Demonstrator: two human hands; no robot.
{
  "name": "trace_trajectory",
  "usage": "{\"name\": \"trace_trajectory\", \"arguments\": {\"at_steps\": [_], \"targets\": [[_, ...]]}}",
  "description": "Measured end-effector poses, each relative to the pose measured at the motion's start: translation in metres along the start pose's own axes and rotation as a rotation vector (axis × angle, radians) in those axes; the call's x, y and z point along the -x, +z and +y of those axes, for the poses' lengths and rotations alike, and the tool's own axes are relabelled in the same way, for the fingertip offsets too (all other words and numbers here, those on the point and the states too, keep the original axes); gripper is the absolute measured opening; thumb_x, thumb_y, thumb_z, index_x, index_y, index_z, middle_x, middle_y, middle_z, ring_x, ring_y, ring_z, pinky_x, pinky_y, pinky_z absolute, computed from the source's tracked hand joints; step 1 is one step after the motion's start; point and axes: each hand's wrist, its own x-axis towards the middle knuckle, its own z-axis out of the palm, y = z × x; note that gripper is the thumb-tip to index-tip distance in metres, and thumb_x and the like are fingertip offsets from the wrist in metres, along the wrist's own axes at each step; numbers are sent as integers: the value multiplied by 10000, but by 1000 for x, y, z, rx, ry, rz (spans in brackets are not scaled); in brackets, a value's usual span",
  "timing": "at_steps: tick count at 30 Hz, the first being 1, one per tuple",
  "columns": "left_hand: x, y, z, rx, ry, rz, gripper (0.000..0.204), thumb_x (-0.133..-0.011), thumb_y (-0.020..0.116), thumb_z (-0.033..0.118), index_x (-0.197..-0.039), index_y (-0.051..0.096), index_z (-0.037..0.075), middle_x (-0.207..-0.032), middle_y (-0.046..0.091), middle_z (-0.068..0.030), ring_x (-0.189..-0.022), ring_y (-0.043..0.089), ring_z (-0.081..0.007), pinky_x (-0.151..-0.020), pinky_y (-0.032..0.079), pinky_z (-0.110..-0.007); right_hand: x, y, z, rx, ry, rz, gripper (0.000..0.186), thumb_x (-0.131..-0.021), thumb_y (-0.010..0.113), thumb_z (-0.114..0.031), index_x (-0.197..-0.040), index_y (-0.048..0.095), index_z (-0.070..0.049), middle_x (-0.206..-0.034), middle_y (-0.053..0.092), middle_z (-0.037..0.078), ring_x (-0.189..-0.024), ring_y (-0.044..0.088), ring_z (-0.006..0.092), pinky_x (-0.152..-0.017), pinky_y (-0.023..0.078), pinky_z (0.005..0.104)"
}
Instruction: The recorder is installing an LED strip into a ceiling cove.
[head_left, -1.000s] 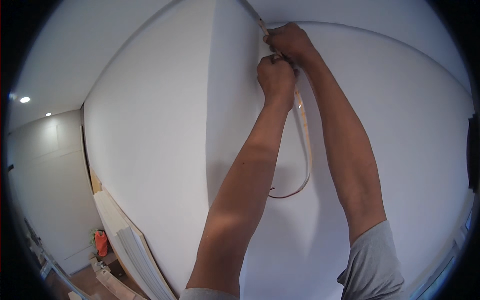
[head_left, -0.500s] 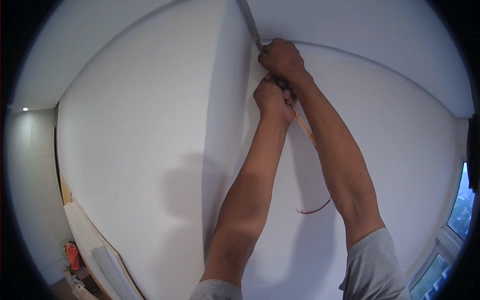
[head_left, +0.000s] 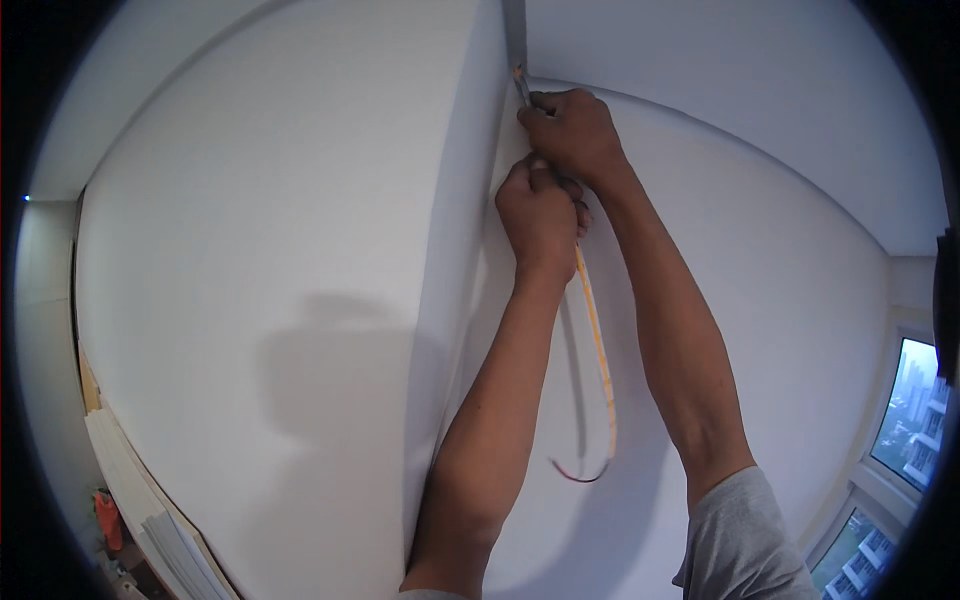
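Both my arms up, working at the top of an inside wall corner where smooth matte white plaster meets the white ceiling. A narrow grey groove runs along the ceiling straight above the corner.

My right hand is the higher one, knuckles out, fingers curled tight and pressed together against the wall just under the ceiling line. It pinches the top end of a thin flat strip where the strip enters the groove. My left hand sits just below, touching the right hand, closed in a fist around the same strip.

The strip is a flexible ribbon, yellow-orange on its face with paler edges, flat and slim like an adhesive light strip. From under my left fist it hangs free down the right-hand wall, between my two forearms, bows slightly outward, then hooks back left at its low end, where a short dark red tail curls up. It casts a soft grey shadow on the wall beside it.

Grey short sleeve on my right arm. Lower left, stacked pale flat boards lean at the wall foot, something small and orange-red beside them. Window far right, with buildings outside.
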Motion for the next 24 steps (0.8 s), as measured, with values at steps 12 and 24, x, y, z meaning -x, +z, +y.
{"name": "trace_trajectory", "arguments": {"at_steps": [12,24], "targets": [[0,7,29,415,-101,-3,161,-1051,391,123,-969,512,55,-729,501,-27,-476,370,-86,-428,300,-241,-16,-3,16,-880,271,-259,231,-929,555,-120,-1075,638,39,-1032,621,129,-884,575,197,-816,503,354],[32,20,58,431,-37,-121,105,-925,526,62,-1003,548,-6,-757,539,-49,-557,496,-161,-545,420,-285,-17,3,18,-922,154,-397,565,-1006,413,-67,-1553,283,0,-1262,554,192,-986,591,235,-889,522,362]]}}
